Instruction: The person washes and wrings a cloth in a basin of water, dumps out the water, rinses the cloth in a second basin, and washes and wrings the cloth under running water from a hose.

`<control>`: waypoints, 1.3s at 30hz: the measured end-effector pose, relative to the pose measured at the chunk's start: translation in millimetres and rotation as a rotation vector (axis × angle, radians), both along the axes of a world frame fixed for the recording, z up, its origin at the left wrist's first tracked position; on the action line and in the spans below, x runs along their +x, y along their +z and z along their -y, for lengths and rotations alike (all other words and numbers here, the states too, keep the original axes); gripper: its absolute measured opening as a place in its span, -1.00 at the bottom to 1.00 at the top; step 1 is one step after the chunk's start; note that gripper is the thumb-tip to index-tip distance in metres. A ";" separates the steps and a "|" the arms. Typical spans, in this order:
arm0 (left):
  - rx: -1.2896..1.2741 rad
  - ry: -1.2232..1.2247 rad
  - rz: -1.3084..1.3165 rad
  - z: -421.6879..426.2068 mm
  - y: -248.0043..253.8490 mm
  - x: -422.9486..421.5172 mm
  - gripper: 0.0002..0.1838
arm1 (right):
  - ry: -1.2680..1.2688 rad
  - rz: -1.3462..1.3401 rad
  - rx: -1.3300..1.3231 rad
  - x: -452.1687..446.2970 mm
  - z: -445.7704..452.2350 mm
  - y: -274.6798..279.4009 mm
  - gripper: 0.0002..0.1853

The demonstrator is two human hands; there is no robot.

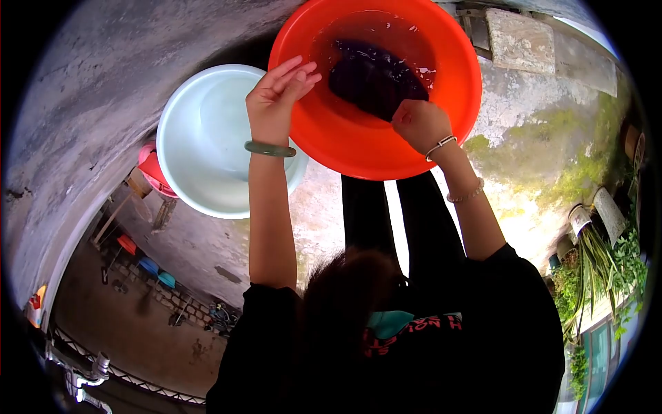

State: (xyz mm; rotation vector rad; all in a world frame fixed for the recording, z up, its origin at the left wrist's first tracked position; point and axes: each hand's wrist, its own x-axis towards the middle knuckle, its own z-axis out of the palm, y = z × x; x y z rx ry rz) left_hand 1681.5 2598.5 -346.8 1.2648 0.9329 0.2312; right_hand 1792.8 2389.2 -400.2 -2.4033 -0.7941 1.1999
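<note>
Black shirt: nearest the camera, its short sleeves leading out to two bare forearms.
Left hand: fingers parted and holding nothing, raised over the near-left side of the big basin; a green bangle circles the wrist.
Right hand: curled into a fist at the near edge of the soaked bundle – whether a fold is caught in it, I cannot tell. The hands are well apart; a metal bracelet and a beaded bracelet sit on this arm.
Dark cloth: bunched in the water inside the big basin, its surface glinting wet, nearer the right hand than the left.
Orange-red basin: in front of dark trousers, holding water and the cloth together.
Wash step: by the look of it, the cloth is being worked or rinsed by hand, with only the right hand at it.
Next move: to squeeze or turn the bundle would call for the left hand to come down and take a second hold – a firm one, since wet cloth should be heavy and slippery.
Pale blue basin: just beside the red one, on the left; whether it holds water is hard to tell.
Leafy plants: farther off to the right, past mossy concrete.
</note>
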 end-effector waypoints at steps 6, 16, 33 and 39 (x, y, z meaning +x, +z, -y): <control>-0.359 -0.172 0.198 -1.5 8.5 4.5 -0.39 | -0.126 -0.019 0.250 -3.5 -0.9 -4.3 -0.89; -0.631 -0.199 0.214 11.9 0.9 17.2 -0.21 | -0.378 -0.138 0.618 16.2 -65.1 -1.2 -0.77; -0.178 -0.095 -0.015 -5.3 -25.9 19.1 -0.30 | -0.579 0.035 -0.025 68.1 -75.2 -104.2 -0.81; -0.097 0.102 -0.213 9.5 -73.2 14.0 -0.51 | -0.538 0.193 -0.042 64.1 -71.1 -101.2 -0.60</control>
